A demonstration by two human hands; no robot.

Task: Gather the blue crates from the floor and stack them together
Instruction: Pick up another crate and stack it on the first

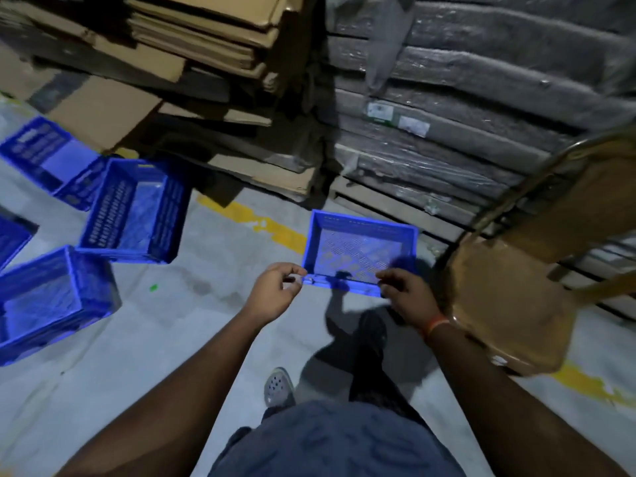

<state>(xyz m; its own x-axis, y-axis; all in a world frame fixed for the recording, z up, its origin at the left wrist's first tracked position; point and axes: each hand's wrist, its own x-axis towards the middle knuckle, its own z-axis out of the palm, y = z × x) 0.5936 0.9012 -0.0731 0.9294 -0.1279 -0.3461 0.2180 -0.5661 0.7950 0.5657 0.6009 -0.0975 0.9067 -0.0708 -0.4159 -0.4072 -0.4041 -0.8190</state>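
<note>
A shallow blue crate (pixel 361 251) with a perforated bottom sits on the grey floor just ahead of me. My left hand (pixel 275 292) hovers at its near left corner, fingers curled and apart, holding nothing. My right hand (pixel 407 297) is over the near right corner, fingers spread; its shadow falls inside the crate. Several deeper blue crates lie loose on the floor to the left: one (pixel 134 211) tilted at centre left, one (pixel 48 156) behind it, one (pixel 44 297) nearer to me, and one (pixel 10 239) cut off by the left edge.
A brown metal-framed chair (pixel 509 304) stands close on the right. Flattened cardboard (pixel 206 46) is piled behind the crates, and wrapped grey stacks on a pallet (pixel 481 98) rise at the back right. A yellow floor line (pixel 254 222) runs past the crate. My foot (pixel 278 387) is below.
</note>
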